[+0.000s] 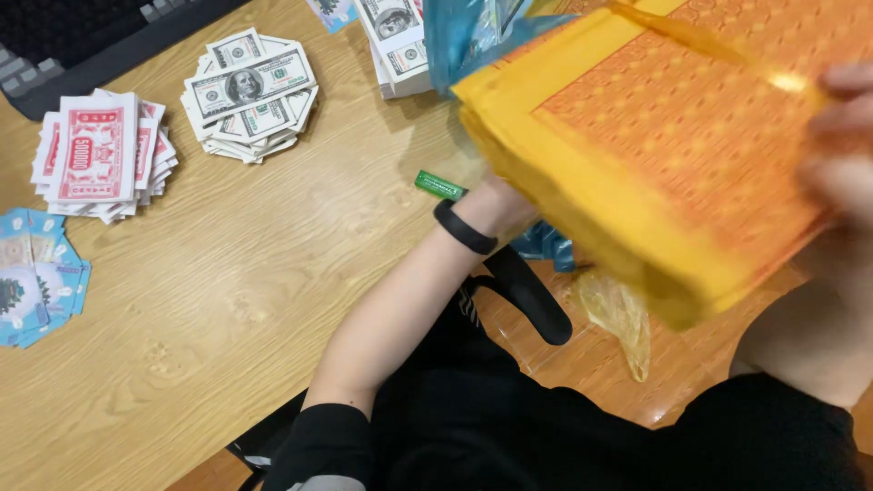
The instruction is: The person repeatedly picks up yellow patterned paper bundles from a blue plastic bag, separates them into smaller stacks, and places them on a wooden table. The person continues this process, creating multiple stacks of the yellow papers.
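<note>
Thick orange-yellow paper stack (655, 155) held up above the desk edge, tilted, probably so the sheets can be thumbed. Left hand (505, 205) tucked under the near corner, propping it from below; grip hidden, can't tell how tight. Right hand (841, 127) blurred at the far edge, fingers pinching a top sheet. Fanned banknote piles (250, 95), red (100, 155) and blue (36, 277), parked aside on the table (227, 300).
</note>
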